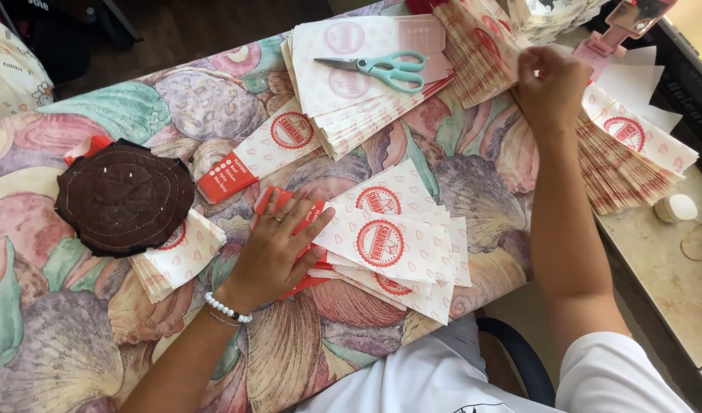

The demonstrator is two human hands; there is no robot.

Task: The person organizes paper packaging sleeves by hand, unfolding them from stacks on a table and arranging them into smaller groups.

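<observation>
My left hand point(278, 245) lies flat, fingers spread, on a fanned pile of white paper bags with red round stamps point(397, 241) near the table's front edge. My right hand point(550, 84) reaches to the far right and pinches the edge of a long fanned row of the same bags point(619, 153), fingers closed on the paper. A single bag with a red end point(259, 153) lies loose between the piles. Teal-handled scissors point(381, 67) rest on another stack of bags point(351, 84) at the back.
A shell-patterned cloth point(83, 321) covers the table. A brown quilted pad point(121, 195) sits on a small bag stack point(179, 256) at left. A pink phone holder point(622, 27), a white round lid point(676, 208) and a chair edge point(519, 356) are at right.
</observation>
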